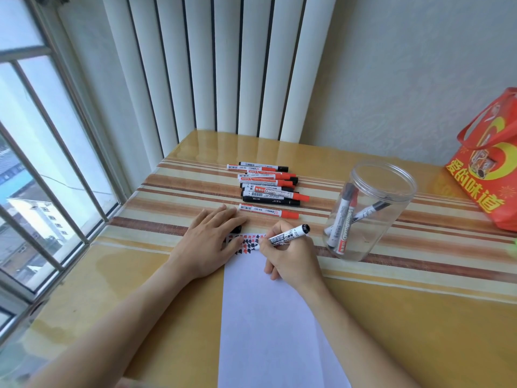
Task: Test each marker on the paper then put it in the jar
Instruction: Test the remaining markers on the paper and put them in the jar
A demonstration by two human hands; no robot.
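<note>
From my feed: right hand [291,256] has its grip wrapped round a black-capped marker [285,237], fingers curled on the barrel, tip down on the top edge of the paper [268,317]. The cap end points up-right w/ the cap posted on the back, as far as I can make out. Left hand [212,242] lies flat, grip released, fingers straight & pressing the paper's top-left corner onto the tabletop [419,331]. A small dark bit [237,228] pokes out under the left fingertips; prob. a loose cap, but the view's too tight to say.

Paper runs lengthwise toward me, mostly blank; a cluster of red & black test marks [247,243] sits along its far edge, between the 2 hands.

Jar [372,211]: clear plastic, upright, no lid on, to the right of the paper, near the right hand but apart from it. Inside I see approx. 3 markers leaning against the wall, at least 1 red-capped, at least 1 black.

Beyond the hands, a row of untested markers [268,186] lies on the striped runner, red & black caps pointing right, stacked close together. One red-capped marker [268,212] lies apart from the row, just beyond the left fingertips.

Far right edge: a red gift bag [486,175] w/ yellow lettering. Window on the left, white radiator at the back.
</note>
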